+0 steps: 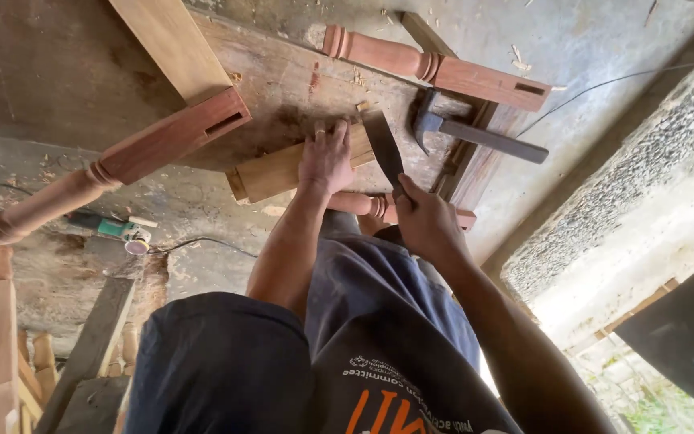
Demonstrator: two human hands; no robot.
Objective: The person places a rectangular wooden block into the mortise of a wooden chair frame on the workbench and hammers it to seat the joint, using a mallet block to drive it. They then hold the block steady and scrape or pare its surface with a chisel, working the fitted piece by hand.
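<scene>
- While the left hand [327, 158] presses flat, fingers spread, on a pale wood block [283, 170], the right hand [427, 223] is wrapped tight around the handle end of a flat dark blade [383, 145], looks like a big chisel or machete.
- Blade tip sits right at the block's far end, just beside the left fingers.
- Block lies on a rough, scuffed workbench [283, 88], near its front edge, right above the person's knees.
- Claw hammer [475, 133] rests on the bench just right of the blade, nobody touching it.
- Turned reddish leg with a mortise slot [122, 165] lies to the left, and another one [435, 68] sits at the far side.
- Green power tool [114, 229] with a cord is down on the dusty floor, left side.
</scene>
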